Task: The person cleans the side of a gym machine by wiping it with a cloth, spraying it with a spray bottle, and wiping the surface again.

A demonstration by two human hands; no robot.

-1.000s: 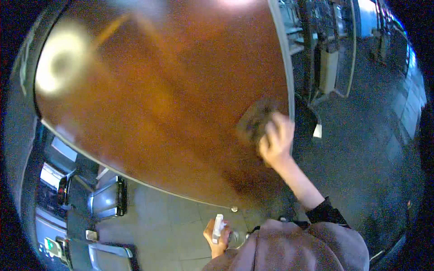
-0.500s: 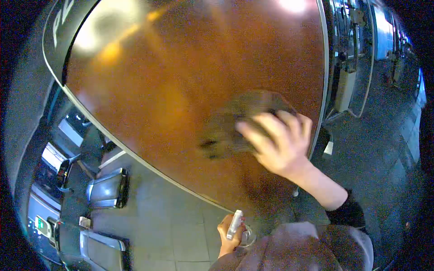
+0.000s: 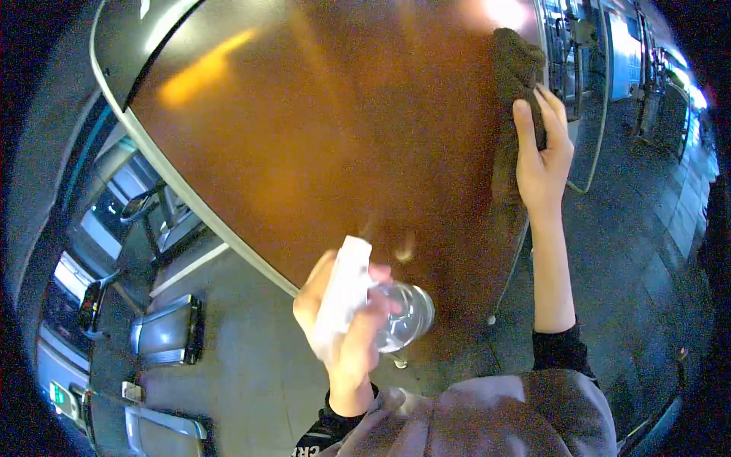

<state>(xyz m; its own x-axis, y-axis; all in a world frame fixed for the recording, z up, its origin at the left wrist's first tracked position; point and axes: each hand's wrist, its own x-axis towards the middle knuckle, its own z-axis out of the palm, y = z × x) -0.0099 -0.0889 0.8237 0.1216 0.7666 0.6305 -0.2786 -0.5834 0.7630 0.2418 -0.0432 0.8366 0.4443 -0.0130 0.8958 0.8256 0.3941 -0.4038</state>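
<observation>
A glossy brown panel [image 3: 327, 145] with a pale metal edge fills the middle of the view. Near its right edge, my right hand [image 3: 545, 156] is closed on a dark grey-brown cloth [image 3: 519, 68], which lies against the surface and hangs down beside the wrist. Lower down, my left hand [image 3: 346, 312] is wrapped round a spray bottle [image 3: 407, 316] with a white trigger head and a clear, transparent body. The bottle is in front of the panel's lower part, and its head is blurred.
Treadmills [image 3: 164, 331] stand on the grey floor at the lower left. Metal-framed equipment [image 3: 579, 61] is at the upper right, beside dark floor tiles. A green-lit display shows at the far lower left.
My right hand and the cloth have moved up and right to the panel's right edge. The left hand has raised the spray bottle from near my body to in front of the panel.
</observation>
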